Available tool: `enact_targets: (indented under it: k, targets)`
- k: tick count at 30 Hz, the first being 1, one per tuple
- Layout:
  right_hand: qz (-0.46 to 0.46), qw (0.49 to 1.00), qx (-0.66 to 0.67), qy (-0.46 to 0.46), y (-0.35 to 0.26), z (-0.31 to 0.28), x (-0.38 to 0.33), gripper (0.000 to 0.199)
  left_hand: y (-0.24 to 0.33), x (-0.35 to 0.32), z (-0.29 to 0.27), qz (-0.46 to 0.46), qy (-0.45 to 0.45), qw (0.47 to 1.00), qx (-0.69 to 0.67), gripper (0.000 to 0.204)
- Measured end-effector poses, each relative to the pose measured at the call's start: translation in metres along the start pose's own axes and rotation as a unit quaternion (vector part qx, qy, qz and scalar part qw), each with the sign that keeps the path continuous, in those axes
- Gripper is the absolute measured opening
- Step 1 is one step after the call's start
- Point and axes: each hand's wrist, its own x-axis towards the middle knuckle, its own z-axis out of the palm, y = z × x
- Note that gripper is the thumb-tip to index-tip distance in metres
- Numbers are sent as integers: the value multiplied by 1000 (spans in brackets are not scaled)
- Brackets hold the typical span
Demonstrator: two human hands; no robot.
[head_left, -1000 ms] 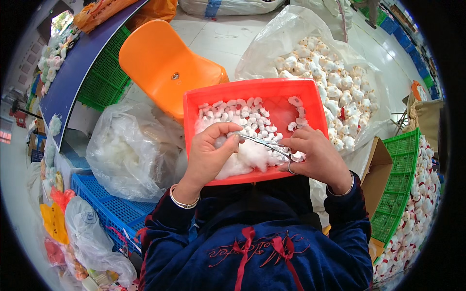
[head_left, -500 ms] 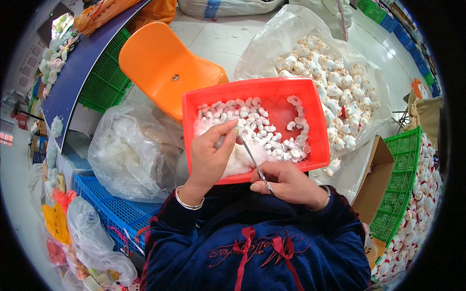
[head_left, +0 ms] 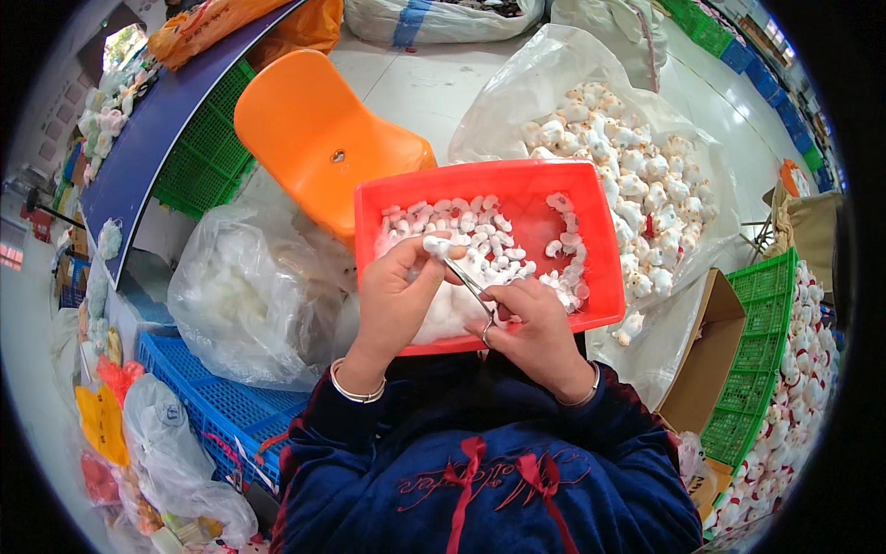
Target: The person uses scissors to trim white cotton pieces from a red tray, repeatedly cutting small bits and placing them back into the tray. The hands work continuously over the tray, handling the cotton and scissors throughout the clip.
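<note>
My left hand (head_left: 392, 294) pinches a small white fabric piece (head_left: 437, 245) between thumb and fingertips, over the left part of a red plastic tray (head_left: 607, 245). With my right hand (head_left: 543, 334) I grip slim metal forceps (head_left: 468, 279) by their finger loops. Their tip points up and left and meets the white piece; how far in it goes is hidden. Several similar small white pieces (head_left: 498, 249) lie spread in the tray. Loose white stuffing (head_left: 445, 312) fills its near left part, beneath my hands.
An orange chair (head_left: 323, 138) stands behind the tray. To the right is a clear bag of white plush parts (head_left: 646, 175), with a cardboard box (head_left: 706, 355) and green crate (head_left: 757, 351) nearer me. A plastic bag of stuffing (head_left: 245, 295) and blue crate (head_left: 198, 379) lie left.
The white piece now shows clearly at my left fingertips. My right hand has moved up, its grip shifting to the loops, and the forceps tip now reaches the piece.
</note>
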Motion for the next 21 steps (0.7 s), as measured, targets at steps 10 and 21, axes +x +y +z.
enact_targets:
  k: [10, 21]
  targets:
    - [63, 995, 20, -72, -8, -32, 5, 29, -3, 1, 3, 103, 42, 990, 88, 19]
    - [-32, 996, -79, -27, 0, -51, 12, 54, 0, -2, 8, 11, 85, 995, 41, 11]
